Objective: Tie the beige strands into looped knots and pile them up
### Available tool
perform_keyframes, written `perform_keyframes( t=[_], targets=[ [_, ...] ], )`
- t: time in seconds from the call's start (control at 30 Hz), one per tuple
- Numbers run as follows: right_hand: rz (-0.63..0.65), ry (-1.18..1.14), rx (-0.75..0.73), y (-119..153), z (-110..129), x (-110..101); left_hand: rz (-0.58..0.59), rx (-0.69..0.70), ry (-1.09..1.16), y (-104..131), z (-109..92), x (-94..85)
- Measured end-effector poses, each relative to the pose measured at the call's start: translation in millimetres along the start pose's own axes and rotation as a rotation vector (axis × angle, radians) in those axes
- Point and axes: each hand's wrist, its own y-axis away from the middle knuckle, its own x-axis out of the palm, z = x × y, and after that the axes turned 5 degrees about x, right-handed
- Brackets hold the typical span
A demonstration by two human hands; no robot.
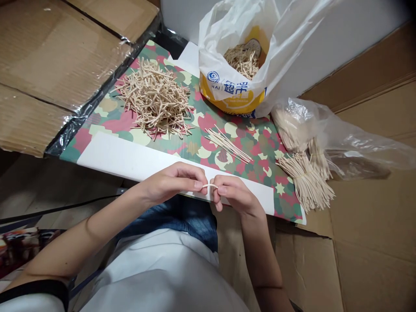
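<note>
Between my two hands, over the near edge of the board, a short pale stick (pixel 210 185) is bent into a slight arch. My left hand (pixel 182 178) pinches one end of it between thumb and fingers. The other end is pinched by my right hand (pixel 234 193). Just beyond lie several longer thin sticks (pixel 229 145), loosely side by side. Further left rises a heap of short, tangled stick pieces (pixel 156 97). At the right edge of the board, bundles of long sticks (pixel 307 177) lie beside a clear plastic bag (pixel 299 117).
A white and yellow shopping bag (pixel 235 93) stands open at the back with stick pieces inside. The camouflage-patterned board (pixel 260 167) has a white front strip (pixel 110 156). Cardboard boxes flank it at left (pixel 65 47) and right (pixel 373 216).
</note>
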Motion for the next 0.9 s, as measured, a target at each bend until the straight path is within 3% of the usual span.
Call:
perform_keyframes(
  t=[0.13,0.23,0.5,0.67,0.8,0.9],
  targets=[
    [0.005,-0.078,0.009,-5,0,7,-0.087,0.097,-0.016,0,4,8.4],
    [0.013,-0.102,0.000,-8,-3,9,-0.085,0.156,-0.037,0,5,12.4],
    [0.102,-0.132,-0.041,-10,-9,11,-0.155,0.118,0.027,-3,8,13.8],
    [-0.006,-0.160,-0.096,-12,-13,15,-0.168,0.131,0.152,-6,13,14.7],
    [-0.031,-0.206,-0.125,-15,-12,27,-0.219,0.149,0.187,-8,15,16.8],
    [-0.119,-0.277,-0.182,-15,-11,38,-0.211,0.173,0.221,-7,15,19.3]
  ],
)
